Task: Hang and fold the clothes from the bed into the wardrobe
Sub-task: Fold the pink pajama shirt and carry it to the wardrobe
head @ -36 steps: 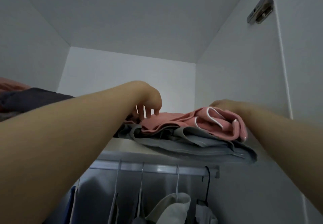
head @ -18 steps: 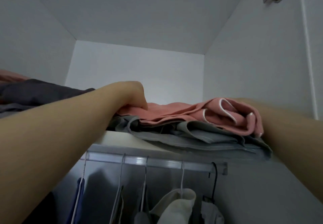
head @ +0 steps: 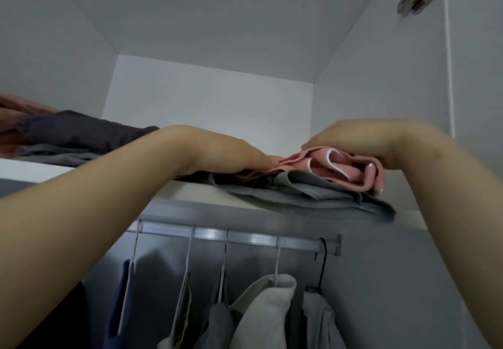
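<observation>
Topping grey clothes (head: 313,199) on the white shelf (head: 32,170) above the rail (head: 253,238), the pink garment (head: 321,167) has left hand (head: 226,155) pressing flat, right hand (head: 353,141) gripping.

Folded pink garment (head: 362,173), white-piped, lies atop folded grey clothes (head: 313,197) on the wardrobe shelf (head: 187,191).

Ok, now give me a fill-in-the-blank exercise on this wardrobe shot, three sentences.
1. The pink garment lies on a ___ folded garment.
2. The right hand grips the pink garment while the left hand rests on ___ of it.
3. On the rail, the rightmost hanger is ___.

Missing words: grey; top; black.
</observation>
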{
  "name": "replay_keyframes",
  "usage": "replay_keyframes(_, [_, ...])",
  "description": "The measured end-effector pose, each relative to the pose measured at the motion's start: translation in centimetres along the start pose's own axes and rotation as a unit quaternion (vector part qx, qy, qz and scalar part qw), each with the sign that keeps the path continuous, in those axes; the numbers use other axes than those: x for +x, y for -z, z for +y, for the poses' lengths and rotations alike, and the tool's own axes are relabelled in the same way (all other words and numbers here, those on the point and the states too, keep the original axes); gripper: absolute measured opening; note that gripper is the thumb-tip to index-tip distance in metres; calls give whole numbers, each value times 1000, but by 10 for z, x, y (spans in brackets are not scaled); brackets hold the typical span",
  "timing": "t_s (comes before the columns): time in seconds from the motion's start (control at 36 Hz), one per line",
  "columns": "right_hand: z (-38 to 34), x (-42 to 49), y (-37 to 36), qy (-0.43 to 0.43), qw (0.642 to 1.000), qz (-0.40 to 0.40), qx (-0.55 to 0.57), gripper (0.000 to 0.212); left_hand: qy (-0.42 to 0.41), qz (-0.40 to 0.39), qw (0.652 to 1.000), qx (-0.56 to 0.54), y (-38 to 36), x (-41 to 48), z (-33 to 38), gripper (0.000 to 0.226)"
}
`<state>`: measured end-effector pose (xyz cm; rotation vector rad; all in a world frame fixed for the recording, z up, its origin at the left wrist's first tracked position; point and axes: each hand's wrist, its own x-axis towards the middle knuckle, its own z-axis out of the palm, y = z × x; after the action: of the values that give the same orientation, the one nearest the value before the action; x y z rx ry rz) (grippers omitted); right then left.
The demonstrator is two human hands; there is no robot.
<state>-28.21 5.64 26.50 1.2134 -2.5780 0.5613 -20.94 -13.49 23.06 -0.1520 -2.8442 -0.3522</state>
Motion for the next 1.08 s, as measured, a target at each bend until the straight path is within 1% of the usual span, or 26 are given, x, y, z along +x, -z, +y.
replay_keyframes(0.03, [-6,-11,-1,-9,999,33,6,24,4,7,1000,-1,-3,2,-2,43])
replay_keyframes(0.06, [-7,-20,-1,-18,999,40,28,27,0,12,1000,23,-3,1,1,44])
replay_keyframes(0.11, [-15,-36,-5,-26,998,26,47,35,17,21,999,31,-6,-1,5,45])
replay_keyframes(0.17, [-22,-41,-14,-28,999,23,0,27,29,23,998,52,-7,0,7,47])
replay_keyframes(0.22, [-20,-40,-27,-14,998,54,-10,18,31,32,995,85,-9,-1,12,49])
replay_keyframes(0.25, [-18,-39,-33,-8,997,72,-7,19,27,34,994,101,-10,0,11,48])
replay_keyframes(0.31, [-15,-37,-44,1,993,110,-34,28,16,29,991,129,-11,3,9,46])
replay_keyframes(0.39, [-14,-32,-51,-5,987,143,-78,36,15,32,993,117,-10,6,10,46])
replay_keyframes(0.47, [-9,-24,-53,-42,980,166,-96,44,21,32,993,113,-11,6,15,44])
replay_keyframes(0.53, [-8,-18,-55,-74,977,168,-110,46,29,41,991,122,-15,7,18,41])
replay_keyframes(0.56, [-7,-16,-56,-86,976,164,-113,44,37,60,989,133,-17,10,17,39])
replay_keyframes(0.61, [-7,-11,-58,-99,976,162,-108,40,48,126,979,151,-19,18,11,32])
replay_keyframes(0.67, [-5,-9,-60,-111,971,182,-110,38,35,221,962,156,-19,17,9,37])
replay_keyframes(0.69, [-5,-10,-62,-117,967,198,-108,38,21,257,954,155,-20,15,9,39])
replay_keyframes(0.72, [-5,-12,-65,-120,963,217,-101,38,3,275,950,149,-22,12,9,40])
replay_keyframes(0.78, [-9,-21,-74,-119,958,247,-89,39,-8,257,954,155,-29,2,9,38])
replay_keyframes(0.83, [-15,-30,-84,-131,951,256,-116,43,-12,224,956,189,-35,-8,8,37])
replay_keyframes(0.92, [-22,-38,-94,-145,947,254,-134,46,-9,234,956,180,-42,-14,6,26])
replay_keyframes(0.94, [-24,-40,-95,-149,948,251,-129,47,-8,226,959,173,-41,-14,6,26])
replay_keyframes(0.97, [-25,-40,-97,-153,948,249,-126,47,-10,210,964,161,-39,-13,5,32])
replay_keyframes(1.06, [-30,-41,-99,-169,949,240,-117,46,6,112,986,125,-33,0,2,59])
replay_keyframes(1.08, [-31,-41,-99,-173,950,234,-116,46,3,99,989,109,-32,3,1,63])
